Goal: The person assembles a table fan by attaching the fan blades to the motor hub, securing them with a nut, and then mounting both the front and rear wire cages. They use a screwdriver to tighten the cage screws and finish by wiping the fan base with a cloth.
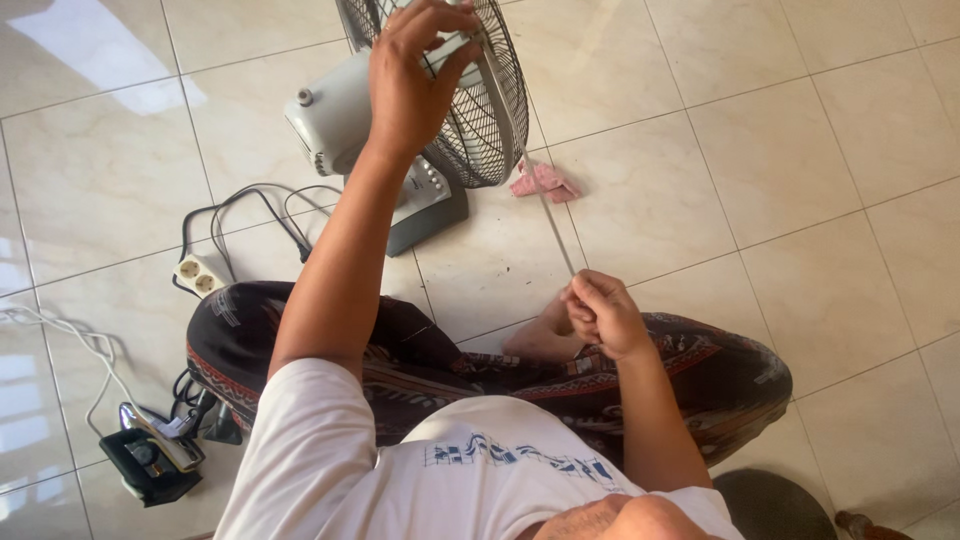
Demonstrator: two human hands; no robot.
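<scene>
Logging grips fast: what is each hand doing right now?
Left hand: closed on the fan grille.
Right hand: closed on a thin white rod.

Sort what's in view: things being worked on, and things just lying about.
In use: fan, gripped at the grille by the left hand; thin rod, held by the right hand.

Lying about: pink cloth, power strip, white cable, black device.

The floor (760, 150) tiles are showing a glossy, smooth glazed finish. The fan (440, 110) is wearing a dark metal wire grille over matt grey plastic. The pink rag (545, 182) is looking like crumpled soft cloth.
</scene>
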